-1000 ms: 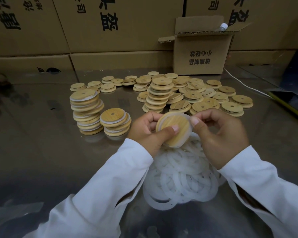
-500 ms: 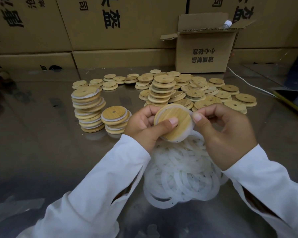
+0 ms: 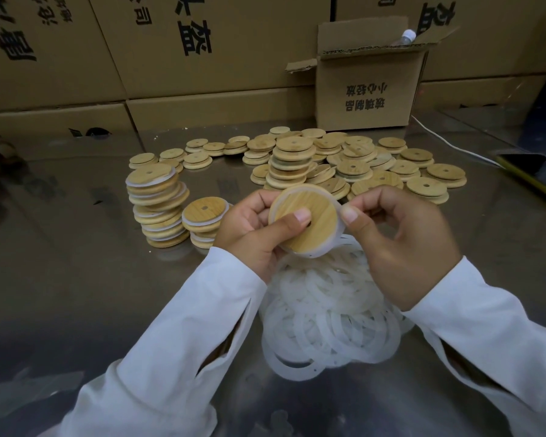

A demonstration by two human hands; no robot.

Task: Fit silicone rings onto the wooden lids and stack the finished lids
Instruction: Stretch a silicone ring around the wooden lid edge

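My left hand (image 3: pixel 254 230) grips a round wooden lid (image 3: pixel 316 212), thumb pressed over its centre. A white silicone ring (image 3: pixel 328 247) wraps the lid's rim, and my right hand (image 3: pixel 401 238) pinches that ring at the lid's right edge. Below my hands lies a heap of loose silicone rings (image 3: pixel 328 320). To the left stand a tall stack of ringed lids (image 3: pixel 158 205) and a shorter stack (image 3: pixel 204 220). Behind my hands spreads a pile of bare wooden lids (image 3: pixel 353 165).
The work surface is a shiny metal table (image 3: pixel 76 279). An open cardboard box (image 3: pixel 369 89) with a bottle top showing stands at the back. Large cartons (image 3: pixel 171 52) wall off the rear. A white cable (image 3: pixel 448 143) and a dark flat object (image 3: pixel 536 175) lie at right.
The lid has risen slightly and tilted flatter toward me. My right thumb has shifted along the ring at the lid's right edge. The stacks and the heap have not moved.
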